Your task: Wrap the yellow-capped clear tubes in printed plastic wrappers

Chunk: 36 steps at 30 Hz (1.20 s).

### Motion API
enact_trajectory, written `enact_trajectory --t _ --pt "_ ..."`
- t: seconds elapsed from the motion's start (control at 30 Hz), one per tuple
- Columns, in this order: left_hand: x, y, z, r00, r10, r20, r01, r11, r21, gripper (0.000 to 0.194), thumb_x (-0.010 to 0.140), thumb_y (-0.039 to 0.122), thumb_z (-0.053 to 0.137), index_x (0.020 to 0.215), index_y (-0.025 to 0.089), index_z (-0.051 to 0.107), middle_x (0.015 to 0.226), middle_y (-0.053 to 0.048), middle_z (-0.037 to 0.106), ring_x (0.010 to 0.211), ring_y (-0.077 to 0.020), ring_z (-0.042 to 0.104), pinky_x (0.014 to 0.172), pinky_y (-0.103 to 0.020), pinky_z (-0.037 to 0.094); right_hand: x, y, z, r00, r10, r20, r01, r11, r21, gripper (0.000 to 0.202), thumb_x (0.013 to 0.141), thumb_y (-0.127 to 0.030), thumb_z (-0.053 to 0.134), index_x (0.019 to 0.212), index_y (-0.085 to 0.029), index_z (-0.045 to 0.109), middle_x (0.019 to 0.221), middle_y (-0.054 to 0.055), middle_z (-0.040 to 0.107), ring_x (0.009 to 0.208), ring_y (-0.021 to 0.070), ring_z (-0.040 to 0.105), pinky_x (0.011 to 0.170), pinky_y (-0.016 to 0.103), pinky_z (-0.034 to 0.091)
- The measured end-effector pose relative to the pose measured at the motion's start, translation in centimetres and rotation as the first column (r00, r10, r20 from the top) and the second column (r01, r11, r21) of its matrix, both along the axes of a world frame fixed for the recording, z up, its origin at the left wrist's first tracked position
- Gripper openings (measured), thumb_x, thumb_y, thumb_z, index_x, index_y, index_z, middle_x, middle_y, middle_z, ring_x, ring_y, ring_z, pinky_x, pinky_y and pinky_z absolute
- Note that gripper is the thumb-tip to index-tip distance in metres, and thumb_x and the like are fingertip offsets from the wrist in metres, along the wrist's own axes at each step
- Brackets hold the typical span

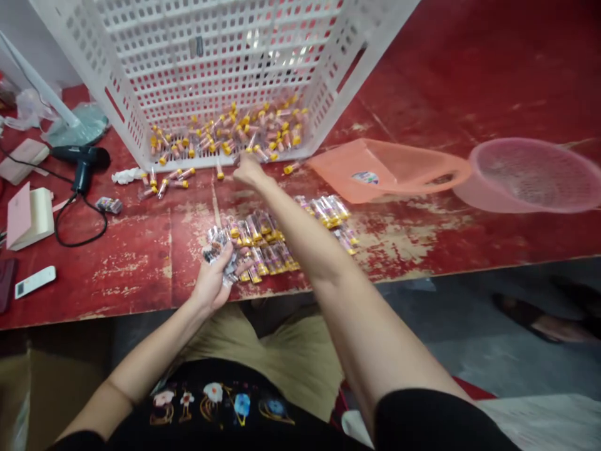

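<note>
My left hand (216, 275) is closed around a bunch of small clear-wrapped packets (229, 264) near the table's front edge. Beside it lie rows of small clear tubes with yellow ends (267, 257), close together on the red table. My right hand (250, 170) reaches over them to the lip of a white plastic crate (211, 163), tipped so that its opening faces me. Its fingers are drawn together among loose yellow-capped tubes (230, 134); what they pinch, if anything, is hidden.
Several stray tubes (164, 181) lie before the crate. At left are a hair dryer (82, 163) with a looped cord, a pink box (28, 216) and a white remote (35, 282). An orange plastic basket (389, 169) and a pink basket (535, 175) lie to the right.
</note>
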State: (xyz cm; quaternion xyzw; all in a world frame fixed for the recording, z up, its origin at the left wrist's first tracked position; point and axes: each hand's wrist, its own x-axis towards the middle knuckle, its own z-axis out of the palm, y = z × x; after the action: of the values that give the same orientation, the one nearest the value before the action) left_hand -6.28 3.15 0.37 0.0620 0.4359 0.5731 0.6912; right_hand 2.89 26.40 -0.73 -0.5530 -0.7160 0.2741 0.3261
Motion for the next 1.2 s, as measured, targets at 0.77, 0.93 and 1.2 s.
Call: enact_trajectory --t 0.77,0.93,1.2 --pt "15.4 -5.3 0.6 0.919 -0.335 -0.205 0.38 0.893 0.242 0.051 0.064 0.057 0.084 0.082 0.016 0.06 0.075 0.0 0.062 0.061 -0.0075 0.057 0.06 -0.021 0.049 15.4 -33.1 -0.4 0.299 -0.643 -0.705 0.756 0.611 -0.237 0.029 0.077 -0.045 0.074 0.087 -0.017 0.07 0.061 -0.003 0.061 0.051 0.0092 0.051 0.05 0.023 0.043" --pt "16.7 -7.1 1.3 0.854 -0.43 -0.292 0.508 0.808 0.299 0.047 0.067 0.039 0.087 0.066 0.016 0.045 0.056 0.009 0.036 0.047 -0.002 0.032 0.044 -0.016 0.029 15.4 -34.8 -0.7 0.3 -0.627 -0.719 0.775 0.6 -0.2 0.023 0.082 -0.042 0.07 0.088 -0.02 0.072 0.078 0.0 0.07 0.066 0.0115 0.061 0.063 0.024 0.05" --pt "17.8 -7.3 1.3 0.767 -0.522 -0.373 0.636 0.697 0.332 0.048 0.07 0.028 0.086 0.064 0.017 0.04 0.055 0.01 0.028 0.047 -0.0021 0.022 0.043 -0.017 0.021 16.0 -35.6 -0.4 0.105 -0.516 -0.85 0.721 0.629 -0.292 0.026 0.074 -0.045 0.077 0.08 -0.02 0.071 0.069 -0.001 0.066 0.057 0.0101 0.054 0.058 0.025 0.049"
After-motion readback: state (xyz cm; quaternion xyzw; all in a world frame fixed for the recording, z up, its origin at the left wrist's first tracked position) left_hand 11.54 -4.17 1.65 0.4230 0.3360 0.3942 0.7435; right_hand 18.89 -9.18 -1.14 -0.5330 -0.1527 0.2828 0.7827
